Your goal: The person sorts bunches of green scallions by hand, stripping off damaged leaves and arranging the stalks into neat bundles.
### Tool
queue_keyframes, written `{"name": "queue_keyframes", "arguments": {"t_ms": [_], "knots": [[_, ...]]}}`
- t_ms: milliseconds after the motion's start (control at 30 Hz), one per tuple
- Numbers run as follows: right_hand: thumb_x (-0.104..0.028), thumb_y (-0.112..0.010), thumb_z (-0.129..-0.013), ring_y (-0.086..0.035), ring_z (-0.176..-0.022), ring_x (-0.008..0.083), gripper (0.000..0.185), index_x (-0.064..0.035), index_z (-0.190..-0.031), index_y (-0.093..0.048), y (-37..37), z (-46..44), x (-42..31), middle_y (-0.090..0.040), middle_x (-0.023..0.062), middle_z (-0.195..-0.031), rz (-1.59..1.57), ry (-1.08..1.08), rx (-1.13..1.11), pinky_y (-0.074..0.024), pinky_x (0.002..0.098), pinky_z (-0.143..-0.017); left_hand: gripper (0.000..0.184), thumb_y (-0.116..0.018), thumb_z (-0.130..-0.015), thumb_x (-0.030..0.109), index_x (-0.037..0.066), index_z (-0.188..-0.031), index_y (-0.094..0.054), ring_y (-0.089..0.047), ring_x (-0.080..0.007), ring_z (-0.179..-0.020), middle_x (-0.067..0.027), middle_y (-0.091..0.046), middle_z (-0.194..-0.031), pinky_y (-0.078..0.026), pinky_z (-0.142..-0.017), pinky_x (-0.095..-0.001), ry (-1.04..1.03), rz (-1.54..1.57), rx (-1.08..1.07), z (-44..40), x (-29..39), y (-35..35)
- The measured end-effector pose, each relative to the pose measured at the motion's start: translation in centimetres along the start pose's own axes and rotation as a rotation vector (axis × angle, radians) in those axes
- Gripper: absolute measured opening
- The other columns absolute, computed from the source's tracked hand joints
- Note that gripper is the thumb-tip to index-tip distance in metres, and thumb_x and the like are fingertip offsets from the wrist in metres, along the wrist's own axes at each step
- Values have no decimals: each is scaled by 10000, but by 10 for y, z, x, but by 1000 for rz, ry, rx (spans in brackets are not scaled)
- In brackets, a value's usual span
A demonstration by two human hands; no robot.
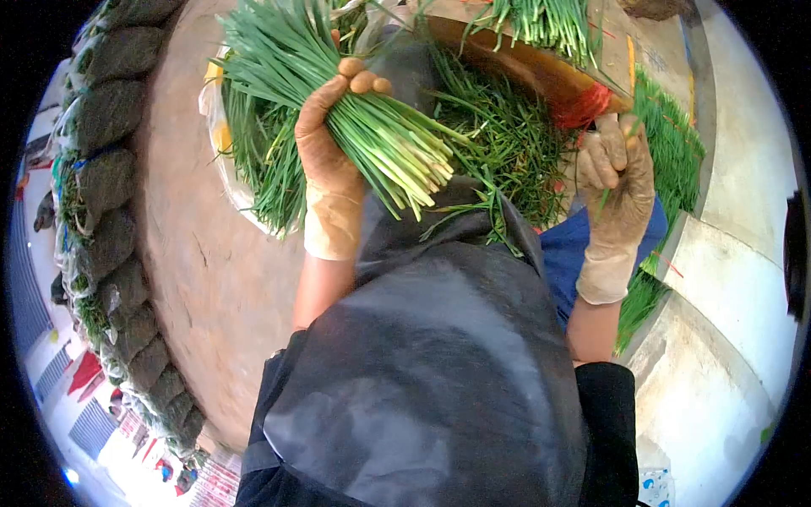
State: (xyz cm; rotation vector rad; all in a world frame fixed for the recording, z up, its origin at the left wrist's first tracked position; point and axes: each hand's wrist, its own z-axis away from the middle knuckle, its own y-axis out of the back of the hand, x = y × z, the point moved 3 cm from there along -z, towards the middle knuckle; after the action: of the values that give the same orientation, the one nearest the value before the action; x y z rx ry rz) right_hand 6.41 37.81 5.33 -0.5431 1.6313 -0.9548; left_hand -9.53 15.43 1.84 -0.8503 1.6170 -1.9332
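Above the dark apron [422, 355], the gloved left hand [329, 144] grips 1 bunch of green stalks [393, 144], partly hidden by the fingers. Gloved right hand [617, 169]: curled near red strands [583, 106]; its hold cannot be told. Farther, more stalks [545, 25] are cut off.

Bunch of greens [393, 139] in left grip [323, 144]; sacks [110, 177] well left of it. Loose leaves [507, 127] between grips; stacked greens [673, 148] right of right grip [623, 173].
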Motion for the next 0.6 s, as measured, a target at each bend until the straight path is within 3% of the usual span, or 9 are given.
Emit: {"name": "queue_keyframes", "arguments": {"t_ms": [67,133,200,233,300,433,500,600], "knots": [[-90,-611,-864,-591,-815,198,189,-50,-1044,-573,5,2,0,-596,58,-900,1306,53,58,-480,299,-741,488,-518,-852,63,109,-1329,-425,-543,-201,-921,-54,-538,-1010,-482,-892,-391,-192,-76,-115,0,10,-4],[-40,-634,-815,-599,-994,250,265,-31,-1078,-599,-25,0,16,-631,109,-1045,1917,420,63,-451,337,-900,529,-514,-853,70,125,-1366,-398,-539,-209,-953,-51,-537,-1039,-478,-911,-398,-184,-81,-139,1,9,-6],[-15,-660,-767,-614,-948,275,246,-51,-1009,-630,-63,5,24,-634,121,-1032,1456,263,-162,-484,343,-839,530,-507,-846,69,105,-1362,-394,-538,-212,-965,-65,-540,-1049,-471,-937,-406,-195,-74,-172,-1,3,-10],[-43,-683,-744,-619,-917,271,254,-74,-991,-638,-76,6,33,-636,98,-1006,1386,310,-252,-497,359,-809,548,-511,-829,83,82,-1362,-384,-544,-226,-999,-87,-545,-1084,-454,-970,-422,-200,-69,-173,-2,0,-9],[-143,-690,-749,-609,-859,260,255,-107,-994,-628,-102,0,45,-615,66,-904,1788,468,-360,-503,392,-741,564,-520,-817,97,74,-1362,-378,-547,-238,-1018,-97,-548,-1099,-443,-982,-438,-204,-104,-149,-2,-4,-12],[-127,-681,-762,-625,-803,278,246,-95,-997,-615,-87,-3,55,-615,87,-864,1713,363,-308,-510,361,-716,661,-550,-769,121,79,-1393,-338,-555,-270,-1065,-118,-557,-1139,-391,-1030,-507,-202,-150,-186,0,-8,-17],[-95,-657,-812,-645,-813,254,208,-50,-1008,-601,-82,-2,53,-637,100,-874,1390,41,-135,-513,324,-737,723,-554,-746,114,88,-1422,-299,-557,-270,-1077,-124,-558,-1141,-366,-1054,-529,-174,-149,-211,2,-9,-16],[-76,-620,-865,-651,-854,207,161,-18,-1012,-591,-76,-4,52,-654,102,-904,1206,-35,-152,-506,297,-759,745,-554,-732,107,90,-1427,-287,-557,-267,-1074,-129,-552,-1147,-369,-1054,-525,-129,-83,-247,1,-12,-11]]}}
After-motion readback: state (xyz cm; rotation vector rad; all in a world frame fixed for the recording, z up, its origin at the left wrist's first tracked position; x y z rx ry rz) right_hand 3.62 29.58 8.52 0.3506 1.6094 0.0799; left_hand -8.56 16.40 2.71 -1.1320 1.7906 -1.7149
